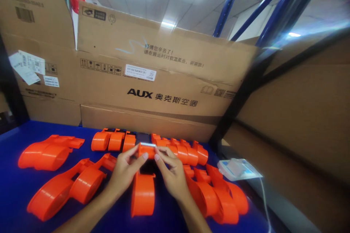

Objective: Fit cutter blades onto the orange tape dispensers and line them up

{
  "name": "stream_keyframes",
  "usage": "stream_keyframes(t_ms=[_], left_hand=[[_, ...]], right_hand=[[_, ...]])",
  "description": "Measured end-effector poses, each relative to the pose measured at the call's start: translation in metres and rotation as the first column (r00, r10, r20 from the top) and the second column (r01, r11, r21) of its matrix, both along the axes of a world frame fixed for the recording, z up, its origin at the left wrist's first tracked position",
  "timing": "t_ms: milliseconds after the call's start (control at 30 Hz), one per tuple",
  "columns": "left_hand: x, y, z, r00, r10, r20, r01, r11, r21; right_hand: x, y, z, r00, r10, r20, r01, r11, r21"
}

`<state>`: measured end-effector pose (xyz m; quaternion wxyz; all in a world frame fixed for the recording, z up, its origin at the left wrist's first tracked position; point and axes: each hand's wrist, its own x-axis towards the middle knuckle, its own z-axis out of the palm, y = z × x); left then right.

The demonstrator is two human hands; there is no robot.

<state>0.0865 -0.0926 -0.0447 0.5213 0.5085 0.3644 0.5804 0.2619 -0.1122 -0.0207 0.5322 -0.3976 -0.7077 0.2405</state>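
Note:
Both hands are closed on an orange tape dispenser (147, 150) at the middle of the view, with a silver toothed blade (148, 145) along its top edge. My left hand (124, 167) pinches its left end, thumb on the front face. From the other side, my right hand (172, 169) grips the right end between thumb and fingers. Just below lies an orange ring-shaped part (143, 194) with a dark piece above it; whether it joins the held dispenser I cannot tell.
Several orange dispensers lie at the left (45, 154), along the back (116, 140) and at the right (224, 204) on the blue surface (13, 196). Behind stands a cardboard wall (164, 80). A white device (240, 169) with a cable sits by a dark post at the right.

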Motion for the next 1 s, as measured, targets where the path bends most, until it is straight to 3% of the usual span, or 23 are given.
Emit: stream_keyframes(t_ms=[133, 267, 400, 533, 800, 1000], left_hand=[[0.0, 0.004, -0.002, 0.996, -0.071, 0.058, 0.072, 0.997, -0.021], [-0.002, 0.004, 0.003, 0.987, -0.128, 0.1, 0.131, 0.991, -0.029], [-0.006, 0.002, 0.012, 0.972, -0.085, 0.22, 0.103, 0.992, -0.075], [-0.008, 0.003, 0.015, 0.939, 0.008, 0.344, 0.068, 0.976, -0.207], [-0.011, 0.013, 0.008, 0.934, -0.025, 0.357, 0.13, 0.953, -0.273], [-0.017, 0.018, 0.011, 0.935, -0.035, 0.353, 0.14, 0.951, -0.277]], right_hand=[[0.007, 0.003, 0.001, 0.999, 0.017, 0.036, -0.017, 1.0, -0.001], [0.015, 0.008, -0.002, 0.973, -0.145, 0.178, 0.14, 0.989, 0.038], [0.019, 0.01, -0.009, 0.816, -0.155, 0.557, 0.17, 0.985, 0.024], [0.02, 0.011, -0.013, 0.647, -0.17, 0.744, 0.234, 0.972, 0.018], [0.02, 0.01, -0.011, 0.512, -0.191, 0.838, 0.315, 0.949, 0.024], [0.02, 0.011, -0.006, 0.441, -0.167, 0.882, 0.325, 0.946, 0.017]])
